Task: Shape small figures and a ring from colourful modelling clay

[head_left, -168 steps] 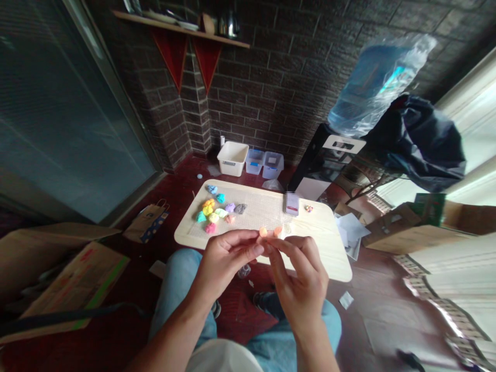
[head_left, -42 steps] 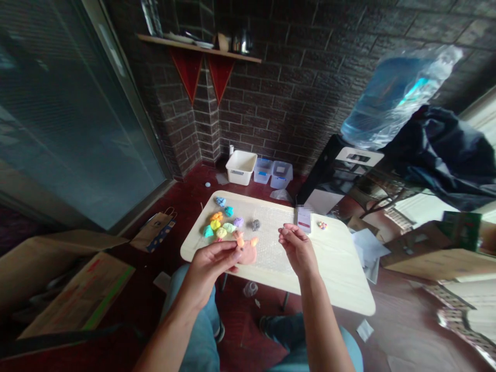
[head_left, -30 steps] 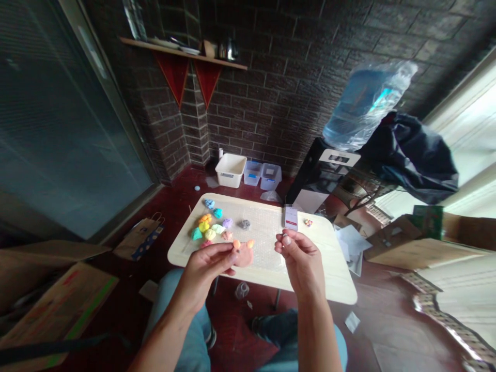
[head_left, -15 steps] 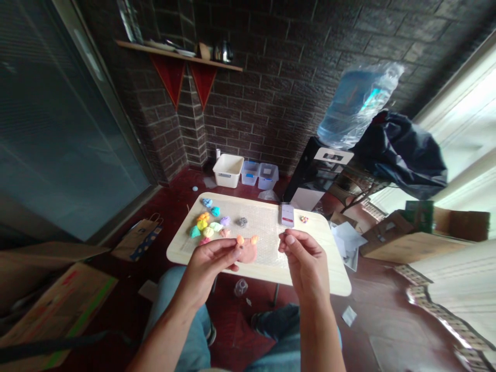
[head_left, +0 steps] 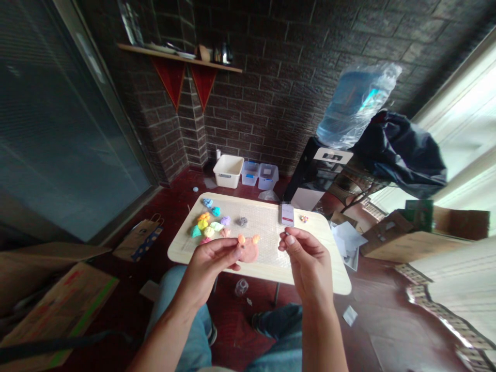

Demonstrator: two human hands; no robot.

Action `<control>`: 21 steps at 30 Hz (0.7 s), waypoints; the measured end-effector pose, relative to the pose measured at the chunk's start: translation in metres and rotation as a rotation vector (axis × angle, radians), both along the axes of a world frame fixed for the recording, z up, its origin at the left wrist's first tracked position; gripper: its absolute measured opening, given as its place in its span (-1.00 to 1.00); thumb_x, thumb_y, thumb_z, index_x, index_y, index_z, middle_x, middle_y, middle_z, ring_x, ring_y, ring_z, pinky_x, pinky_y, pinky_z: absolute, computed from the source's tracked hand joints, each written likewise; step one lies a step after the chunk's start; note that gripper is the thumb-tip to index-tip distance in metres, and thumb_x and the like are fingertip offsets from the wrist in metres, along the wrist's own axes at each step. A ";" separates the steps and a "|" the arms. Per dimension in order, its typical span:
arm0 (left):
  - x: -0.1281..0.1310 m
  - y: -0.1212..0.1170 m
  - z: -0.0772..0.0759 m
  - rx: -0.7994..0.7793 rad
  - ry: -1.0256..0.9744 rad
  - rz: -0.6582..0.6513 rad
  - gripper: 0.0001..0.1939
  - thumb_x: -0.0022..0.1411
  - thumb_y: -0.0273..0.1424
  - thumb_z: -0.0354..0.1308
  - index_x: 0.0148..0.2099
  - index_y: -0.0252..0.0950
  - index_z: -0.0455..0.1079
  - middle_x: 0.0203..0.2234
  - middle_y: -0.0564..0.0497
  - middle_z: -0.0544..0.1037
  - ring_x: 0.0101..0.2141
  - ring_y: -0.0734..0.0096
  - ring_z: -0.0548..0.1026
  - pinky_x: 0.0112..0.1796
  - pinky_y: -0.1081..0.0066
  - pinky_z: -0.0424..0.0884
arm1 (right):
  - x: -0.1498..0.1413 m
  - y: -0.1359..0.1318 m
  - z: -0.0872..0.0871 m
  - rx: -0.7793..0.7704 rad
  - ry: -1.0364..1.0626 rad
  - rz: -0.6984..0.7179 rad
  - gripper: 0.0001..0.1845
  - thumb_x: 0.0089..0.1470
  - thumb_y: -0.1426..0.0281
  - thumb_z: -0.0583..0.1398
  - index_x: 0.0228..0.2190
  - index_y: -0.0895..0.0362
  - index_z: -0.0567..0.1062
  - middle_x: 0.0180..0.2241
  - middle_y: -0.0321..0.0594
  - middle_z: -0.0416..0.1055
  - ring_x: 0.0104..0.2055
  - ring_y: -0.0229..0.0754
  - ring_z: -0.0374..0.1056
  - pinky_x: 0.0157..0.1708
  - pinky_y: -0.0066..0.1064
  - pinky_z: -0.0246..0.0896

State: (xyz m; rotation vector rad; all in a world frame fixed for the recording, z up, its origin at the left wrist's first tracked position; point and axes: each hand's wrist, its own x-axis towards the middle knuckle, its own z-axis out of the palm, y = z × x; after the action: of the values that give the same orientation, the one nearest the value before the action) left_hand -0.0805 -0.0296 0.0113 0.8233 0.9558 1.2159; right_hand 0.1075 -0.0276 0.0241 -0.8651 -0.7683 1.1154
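Observation:
My left hand [head_left: 211, 261] pinches a pink clay figure [head_left: 248, 250] with two small orange ears, held above the near edge of a low wooden table [head_left: 333, 258]. My right hand [head_left: 306, 253] hovers to its right with thumb and fingers pinched together on something too small to make out. Several coloured clay lumps [head_left: 207, 227] lie at the table's left on a sheet of bubble wrap [head_left: 263, 222]. A grey lump [head_left: 242, 221] sits apart from them.
A phone [head_left: 287, 213] and a tiny multicoloured piece [head_left: 304, 219] lie at the table's far side. Plastic bins [head_left: 230, 170] stand by the brick wall. A water dispenser [head_left: 325, 165], cardboard boxes [head_left: 58, 299], a paper bag [head_left: 141, 237] and scattered papers [head_left: 351, 240] surround the table.
Earlier both hands worked the orange pieces together. Since then the right hand went out to the far side of the table and came back, pinched, beside the figure in my left.

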 end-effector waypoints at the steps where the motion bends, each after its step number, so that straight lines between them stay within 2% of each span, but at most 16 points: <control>1: 0.000 0.000 0.000 0.003 0.005 -0.005 -0.73 -0.03 -0.32 0.42 -0.25 -0.32 0.60 -0.34 -0.06 0.66 -0.38 0.45 0.54 -0.47 0.59 0.46 | 0.000 -0.001 0.000 0.008 -0.012 0.003 -0.85 -0.14 0.38 0.42 -0.41 0.08 0.64 -0.46 -0.28 0.55 -0.48 -0.36 0.37 -0.37 -0.47 0.27; 12: 0.001 -0.003 0.000 0.019 0.002 -0.017 -0.76 0.00 -0.34 0.41 -0.24 -0.30 0.59 -0.30 -0.06 0.66 -0.35 0.43 0.56 -0.45 0.57 0.46 | 0.003 -0.003 -0.003 0.066 -0.154 -0.082 -0.88 -0.06 0.35 0.39 -0.40 0.09 0.60 -0.46 -0.30 0.50 -0.47 -0.29 0.34 -0.37 -0.38 0.23; 21: 0.004 0.000 0.000 0.014 0.015 -0.029 -0.76 0.00 -0.34 0.40 -0.23 -0.31 0.59 -0.30 -0.07 0.66 -0.36 0.42 0.55 -0.44 0.55 0.47 | 0.005 -0.008 -0.003 0.083 -0.257 -0.116 -0.90 0.03 0.34 0.33 -0.44 0.09 0.53 -0.51 -0.36 0.41 -0.46 -0.30 0.27 -0.37 -0.41 0.14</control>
State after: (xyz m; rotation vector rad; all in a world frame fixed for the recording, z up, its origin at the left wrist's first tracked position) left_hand -0.0768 -0.0299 0.0118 0.8561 0.9455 1.1944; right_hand 0.1126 -0.0359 0.0215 -0.9819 -0.9572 0.8731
